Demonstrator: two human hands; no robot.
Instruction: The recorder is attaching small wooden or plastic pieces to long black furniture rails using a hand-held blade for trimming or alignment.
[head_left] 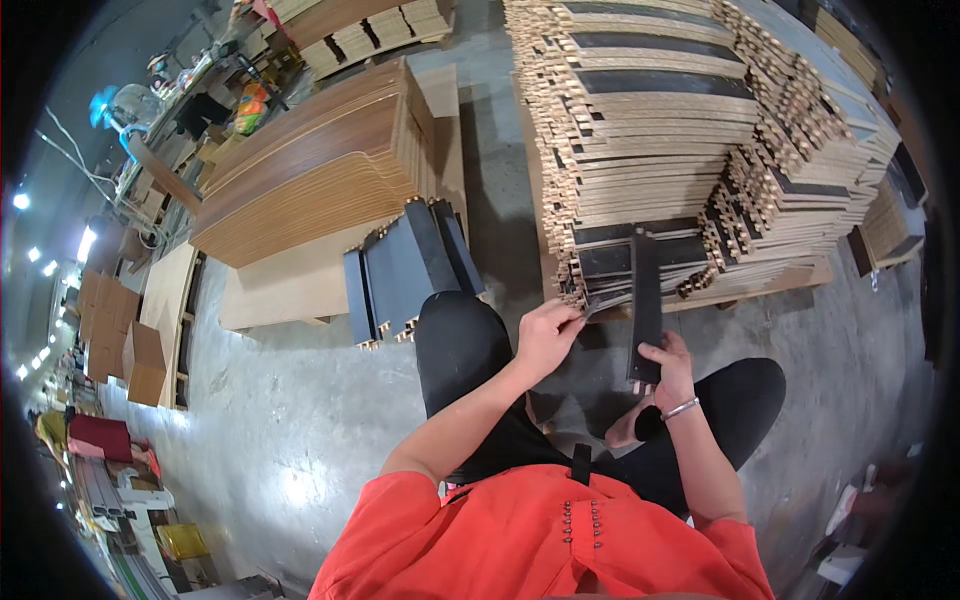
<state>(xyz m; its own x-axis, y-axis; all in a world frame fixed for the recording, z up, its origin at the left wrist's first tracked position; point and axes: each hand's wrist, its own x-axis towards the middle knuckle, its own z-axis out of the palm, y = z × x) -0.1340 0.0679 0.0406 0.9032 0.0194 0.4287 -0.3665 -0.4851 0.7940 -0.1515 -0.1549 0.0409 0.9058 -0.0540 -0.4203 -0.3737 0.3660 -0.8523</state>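
One dark board [647, 300] is being gripped at its near end by the R hand [676, 372], fingers closed, far end by the big stack [655, 165]. L hand [546, 338] is being held half-curled at stack corner; any hold can't be told. Far end's best being steadied, clear of stack edges.

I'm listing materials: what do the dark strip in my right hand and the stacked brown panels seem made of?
The dark strip is probably wood-based board with a smooth black facing; similar stacked strips show tan edges. The brown panels look wood-based too, given their brown tone and slight sheen; veneer or laminate is possible.
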